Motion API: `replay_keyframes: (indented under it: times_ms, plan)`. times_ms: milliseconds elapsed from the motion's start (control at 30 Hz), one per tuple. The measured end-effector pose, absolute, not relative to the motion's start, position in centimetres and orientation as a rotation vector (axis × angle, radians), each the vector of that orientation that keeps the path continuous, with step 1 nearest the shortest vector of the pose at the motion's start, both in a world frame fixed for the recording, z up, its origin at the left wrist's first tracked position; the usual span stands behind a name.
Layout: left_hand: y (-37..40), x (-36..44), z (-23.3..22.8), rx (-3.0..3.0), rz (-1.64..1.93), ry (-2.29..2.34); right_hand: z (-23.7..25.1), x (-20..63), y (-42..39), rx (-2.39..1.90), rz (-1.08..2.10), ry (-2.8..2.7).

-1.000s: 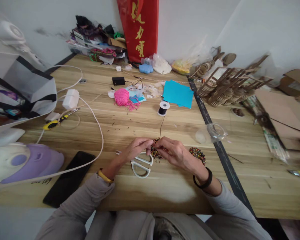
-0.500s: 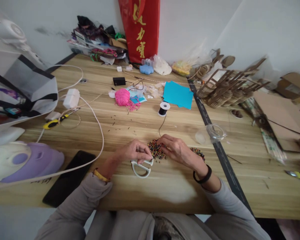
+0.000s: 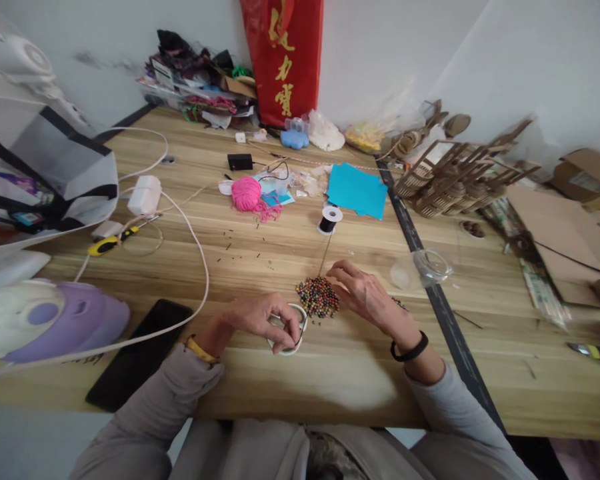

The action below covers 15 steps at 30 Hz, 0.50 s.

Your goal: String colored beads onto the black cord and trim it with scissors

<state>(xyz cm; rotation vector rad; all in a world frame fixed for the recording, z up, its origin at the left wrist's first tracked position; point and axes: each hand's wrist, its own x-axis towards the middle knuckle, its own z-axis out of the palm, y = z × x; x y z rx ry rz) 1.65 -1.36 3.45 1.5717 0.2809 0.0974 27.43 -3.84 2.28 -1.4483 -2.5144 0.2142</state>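
Note:
My left hand [image 3: 266, 321] is closed in a pinch on a thin black cord [image 3: 303, 329], a short length of which shows beside the fingertips. Under that hand lie scissors with white handles [image 3: 284, 352]; their blades are hidden. To its right is a pile of small multicoloured beads [image 3: 319, 297]. My right hand [image 3: 361, 291] hovers at the right side of the pile, fingers curved and apart, with nothing visible in them. Behind the pile stands a white spool of black cord [image 3: 329, 220], its line running toward the beads. More beads [image 3: 399, 303] show partly behind my right wrist.
A black phone [image 3: 137, 353] and a white cable [image 3: 206, 267] are at the left. Pink yarn [image 3: 247, 193] and blue sheets [image 3: 357, 191] lie farther back. A clear plastic container [image 3: 431, 267] sits at the right, and a utility knife [image 3: 597, 352] near the right edge.
My left hand has moved slightly toward me, drawing the cord along. My right hand has come off the beads and shifted right, its fingers opening, so the pile shows more fully.

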Motion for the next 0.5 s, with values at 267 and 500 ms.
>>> replay_keyframes:
  times_ms: [267, 500]
  plan:
    - [-1.2, 2.0, 2.8, 1.654, 0.129, 0.071, 1.6, 27.2, -3.2, -1.571, 0.077, -2.51]
    - [-1.1, 2.0, 3.1, 1.531, 0.107, -0.044, 1.8, 25.7, -3.2, -1.469, 0.199, -2.609]
